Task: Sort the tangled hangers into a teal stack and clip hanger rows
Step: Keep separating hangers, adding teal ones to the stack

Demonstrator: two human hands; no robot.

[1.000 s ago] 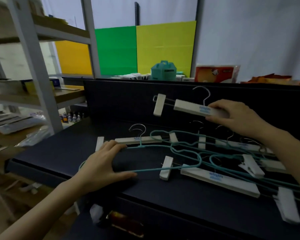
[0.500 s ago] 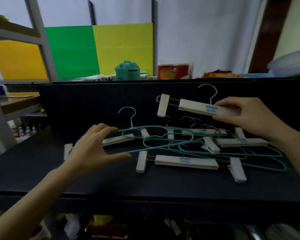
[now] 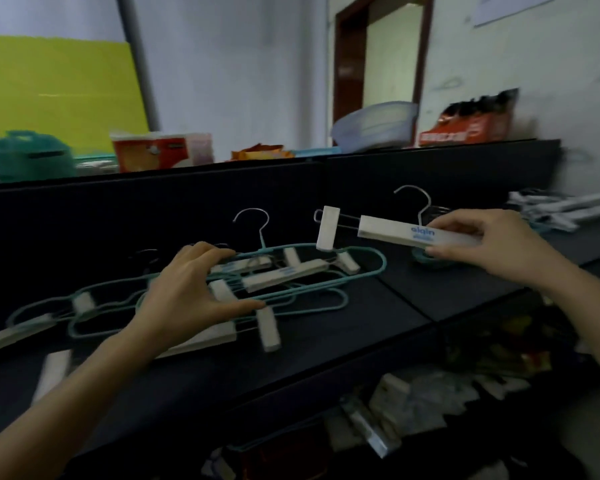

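Dark countertop (image 3: 447, 292) is running across the view below a raised back ledge, and you are holding one white clip hanger (image 3: 395, 230) lifted clear of it in your right hand (image 3: 492, 244), with thumb and fingers pinching the right end of its bar. Its long axis is lying nearly level, left to right. The free clip (image 3: 327, 228) is hanging at the left end over the edge of the pile, and the metal hook (image 3: 418, 202) is standing up beside your fingers. Your left hand (image 3: 187, 292) is resting with its fingers spread and straight on the tangled pile (image 3: 309, 271) of teal wire hangers and clip hangers, gripping nothing. Blurred white clip hangers (image 3: 568, 209) are lying grouped at the far right of the counter, beyond your right hand and well apart from the pile. Judging from that, the carried hanger is wanting a move rightward and back. Your right hand is much the nearer one, and the bar is probably needing to line up with that group.
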